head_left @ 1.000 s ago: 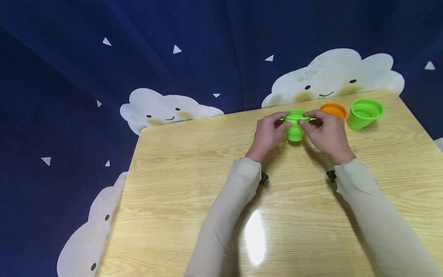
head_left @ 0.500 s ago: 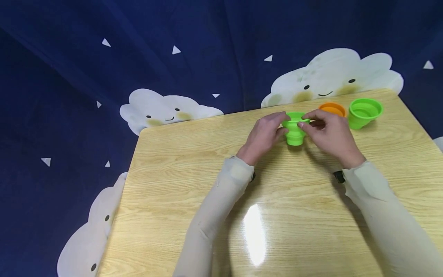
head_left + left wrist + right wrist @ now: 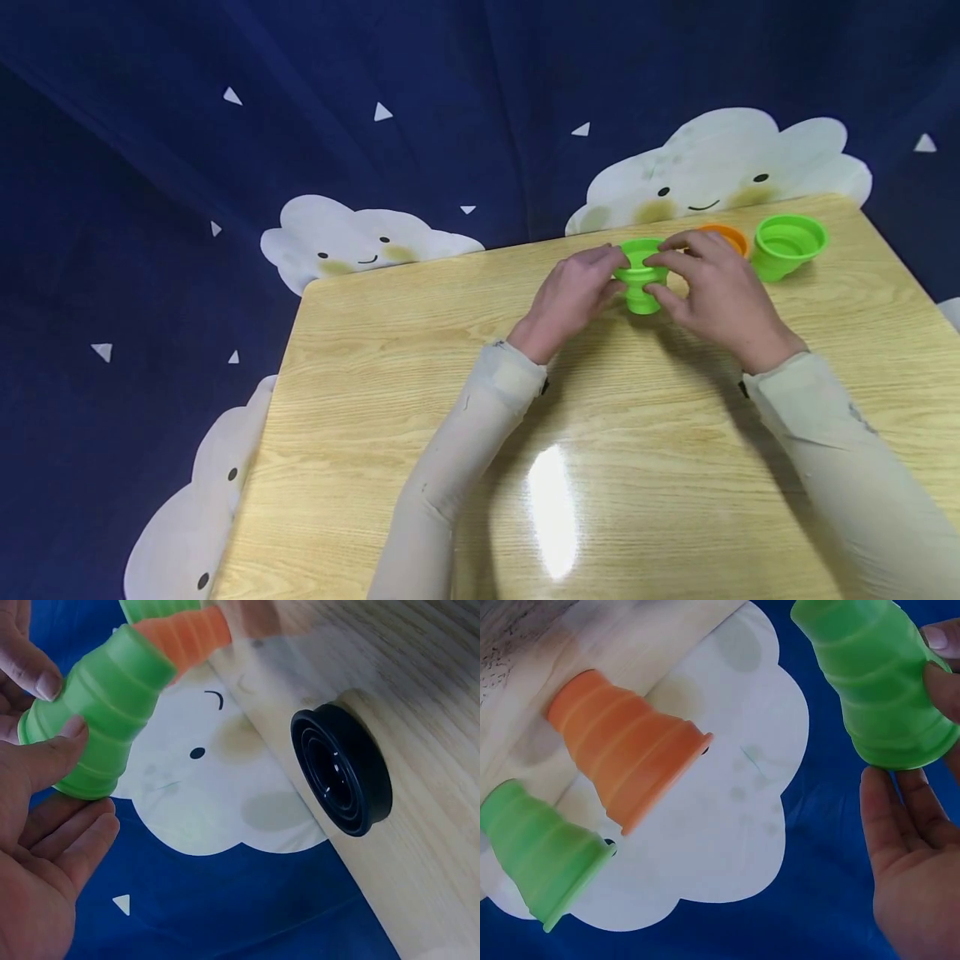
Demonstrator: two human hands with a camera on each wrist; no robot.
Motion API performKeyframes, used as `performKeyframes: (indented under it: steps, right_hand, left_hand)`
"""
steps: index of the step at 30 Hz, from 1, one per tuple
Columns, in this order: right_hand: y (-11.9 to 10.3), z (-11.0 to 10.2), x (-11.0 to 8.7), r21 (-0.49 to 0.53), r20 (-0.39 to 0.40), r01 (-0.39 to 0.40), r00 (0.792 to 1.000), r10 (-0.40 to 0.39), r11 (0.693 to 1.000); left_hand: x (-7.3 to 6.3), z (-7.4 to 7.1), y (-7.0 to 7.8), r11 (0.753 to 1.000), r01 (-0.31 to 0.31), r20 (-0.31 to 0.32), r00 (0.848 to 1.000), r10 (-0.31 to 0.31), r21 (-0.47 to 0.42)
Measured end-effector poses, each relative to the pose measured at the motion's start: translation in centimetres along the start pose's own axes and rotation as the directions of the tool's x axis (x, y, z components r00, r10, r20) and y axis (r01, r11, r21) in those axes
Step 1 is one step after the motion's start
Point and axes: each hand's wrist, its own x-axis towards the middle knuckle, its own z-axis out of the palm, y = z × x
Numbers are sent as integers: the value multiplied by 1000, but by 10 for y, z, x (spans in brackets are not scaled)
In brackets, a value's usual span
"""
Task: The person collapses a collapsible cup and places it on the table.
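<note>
A light green collapsible cup [image 3: 642, 279] with stepped, ringed walls stands upright between both hands near the table's back edge. My left hand [image 3: 573, 292] holds its left side, fingers at the rim and thumb lower on the wall. On the other side my right hand [image 3: 720, 292] grips it, with fingertips over the rim and thumb against the outer wall. In the right wrist view the right hand's fingers [image 3: 885, 817] lie right at the wide rim. A black cup [image 3: 341, 769], folded flat into rings, lies on the table in the left wrist view; the head view hides it.
To the right stand an orange ringed cup [image 3: 626, 746], partly covered by the right hand in the head view, and another green cup [image 3: 787, 246]. The wooden table [image 3: 375, 375] ends at a dark blue cloth [image 3: 420, 158] printed with white clouds.
The cup has dropped slightly toward me. My right thumb has slid lower on its wall and the right fingers have spread apart. The left hand has shifted a little to the left.
</note>
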Motion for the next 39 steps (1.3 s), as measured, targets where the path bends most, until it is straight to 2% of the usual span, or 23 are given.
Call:
performKeyframes:
  steps: [4, 9, 12, 15, 22, 27, 30, 32, 33, 34, 35, 37, 39]
  right_hand:
    - [0, 0, -1, -13, -20, 26, 999, -27, 1000]
    - [-2, -3, 1, -62, -44, 103, 993, -106, 993]
    - [-4, -7, 2, -97, -31, 136, 990, -140, 986]
    - [-4, -12, 2, -110, 4, 143, 990, -144, 984]
    - [-1, -12, -2, -97, 39, 140, 990, -137, 985]
    - [-1, -5, -3, -103, 14, 110, 994, -110, 988]
    - [-2, -1, -3, -64, -22, 57, 998, -58, 996]
    - [-2, 2, -3, -15, -46, -3, 999, 3, 1000]
    - [-2, 2, -3, 16, -54, -37, 998, 38, 999]
    - [-2, 3, -3, 50, -59, -73, 995, 76, 996]
    - [-2, 3, -3, 87, -59, -110, 992, 115, 990]
    - [-2, 4, -4, 171, -39, -183, 981, 192, 968]
    - [-1, 4, -5, 247, -7, -247, 966, 257, 937]
  left_hand:
    - [-2, 0, 1, 999, -18, -6, 1000, 18, 41]
    - [-4, 1, 4, 987, -63, -32, 997, 68, 147]
    - [-5, 1, 6, 977, -81, -53, 994, 93, 198]
    - [-5, 0, 6, 975, -90, -64, 992, 105, 204]
    - [-8, -1, 4, 987, -95, -69, 992, 104, 130]
    - [-8, 6, 4, 992, -89, -134, 986, 100, 88]
    - [-6, 8, 5, 998, -60, -179, 982, 58, -5]
    - [-5, 8, 5, 991, -24, -191, 982, -2, -132]
    - [-5, 7, 5, 978, -3, -188, 982, -38, -211]
    - [-5, 6, 5, 951, 20, -178, 981, -78, -307]
    - [-6, 5, 5, 913, 48, -160, 979, -122, -406]
    - [-7, 3, 3, 799, 93, -114, 974, -198, -593]
    - [-9, 1, 1, 659, 125, -56, 967, -247, -742]
